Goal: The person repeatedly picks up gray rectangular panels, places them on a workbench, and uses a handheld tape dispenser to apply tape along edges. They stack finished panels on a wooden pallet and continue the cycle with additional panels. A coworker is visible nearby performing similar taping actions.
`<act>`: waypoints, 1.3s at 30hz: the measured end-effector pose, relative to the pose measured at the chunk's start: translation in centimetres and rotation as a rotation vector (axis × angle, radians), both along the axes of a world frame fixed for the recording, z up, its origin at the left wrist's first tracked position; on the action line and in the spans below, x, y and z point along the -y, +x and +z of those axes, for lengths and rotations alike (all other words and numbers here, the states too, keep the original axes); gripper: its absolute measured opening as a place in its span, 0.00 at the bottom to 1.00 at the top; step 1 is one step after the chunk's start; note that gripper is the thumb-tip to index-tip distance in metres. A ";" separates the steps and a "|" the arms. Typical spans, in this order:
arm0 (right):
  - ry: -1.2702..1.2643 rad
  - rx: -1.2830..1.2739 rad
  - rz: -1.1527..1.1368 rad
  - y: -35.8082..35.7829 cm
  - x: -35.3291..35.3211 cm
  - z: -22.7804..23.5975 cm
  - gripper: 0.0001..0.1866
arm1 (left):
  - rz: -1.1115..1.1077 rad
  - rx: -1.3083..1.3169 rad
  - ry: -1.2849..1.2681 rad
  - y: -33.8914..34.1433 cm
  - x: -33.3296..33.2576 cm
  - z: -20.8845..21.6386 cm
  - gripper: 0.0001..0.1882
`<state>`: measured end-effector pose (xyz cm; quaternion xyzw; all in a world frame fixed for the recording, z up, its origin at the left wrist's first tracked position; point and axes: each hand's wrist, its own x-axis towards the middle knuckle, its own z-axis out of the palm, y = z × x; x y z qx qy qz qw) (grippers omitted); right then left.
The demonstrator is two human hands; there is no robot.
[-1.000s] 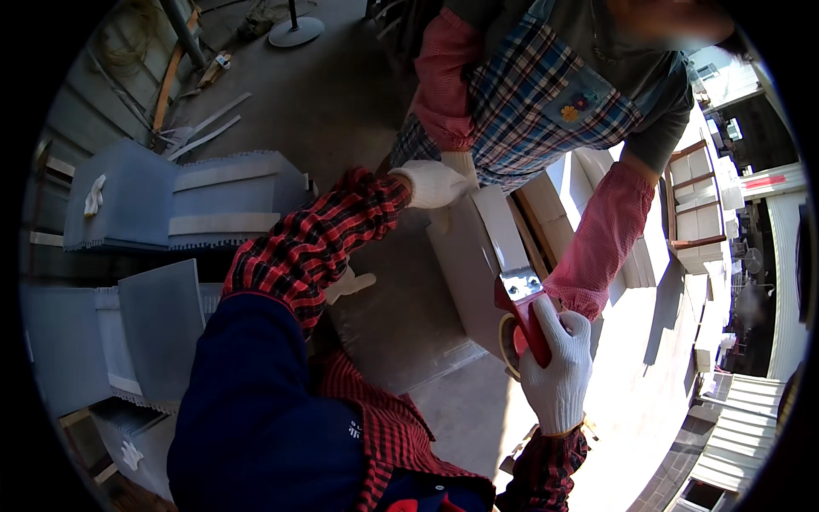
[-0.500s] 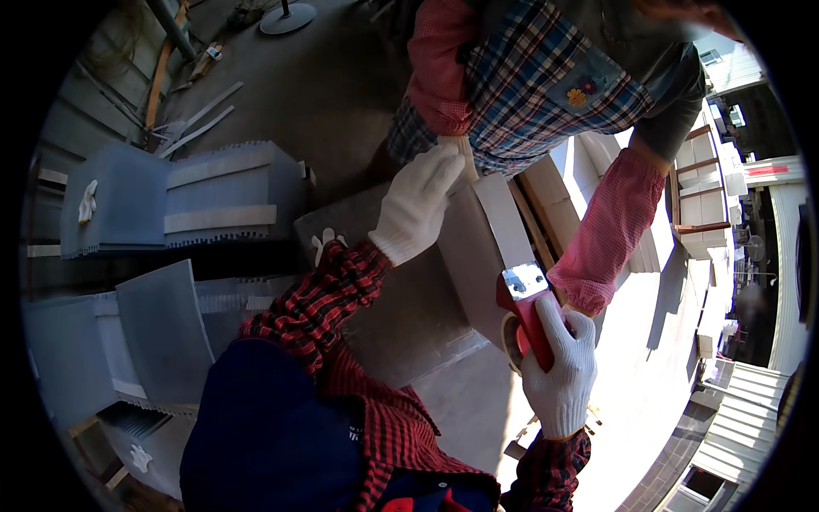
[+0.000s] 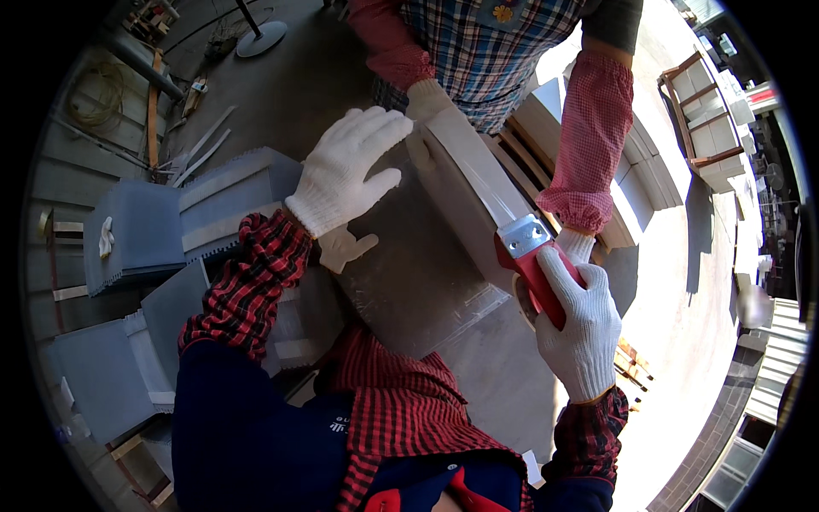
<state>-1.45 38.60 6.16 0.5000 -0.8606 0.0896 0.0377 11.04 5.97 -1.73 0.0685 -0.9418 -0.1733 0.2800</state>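
Observation:
My right hand [image 3: 580,328], in a white knit glove, is wrapped around a red tape dispenser [image 3: 540,277] with a metal front plate. The plate rests at the near right end of a large grey box-like pack [image 3: 418,282]. A shiny strip of tape [image 3: 478,171] runs along the pack's long edge up to the dispenser. My left hand [image 3: 350,166], also gloved, is open with fingers stretched, above the pack's left side. Beneath it lies a loose white glove [image 3: 345,247]. A co-worker's gloved hand [image 3: 426,107] touches the pack's far end; their other hand [image 3: 576,245] is beside the dispenser.
The co-worker in a checked apron [image 3: 469,64] stands across the pack. Stacked grey panels [image 3: 136,222] are at the left, with another glove [image 3: 106,237] on them. Pale stacked boxes [image 3: 636,162] stand at the right. A round stand base [image 3: 262,39] is on the floor behind.
My left hand has moved left, away from the far edge, and its fingers have spread. My right hand with the dispenser has shifted slightly right; the tape strip now shows along the edge.

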 end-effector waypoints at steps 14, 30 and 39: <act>-0.115 0.089 -0.134 0.8 -17.0 -2.7 0.38 | -0.524 0.181 -0.532 -12.3 -11.0 -1.5 0.47; -0.146 0.103 -0.088 0.8 -22.1 -8.0 0.34 | -0.489 0.234 -0.250 -9.5 -19.4 -2.5 0.55; 0.235 0.012 -0.040 -0.5 -17.7 -7.1 0.31 | -0.207 0.052 -0.130 -10.2 -25.2 -3.7 0.38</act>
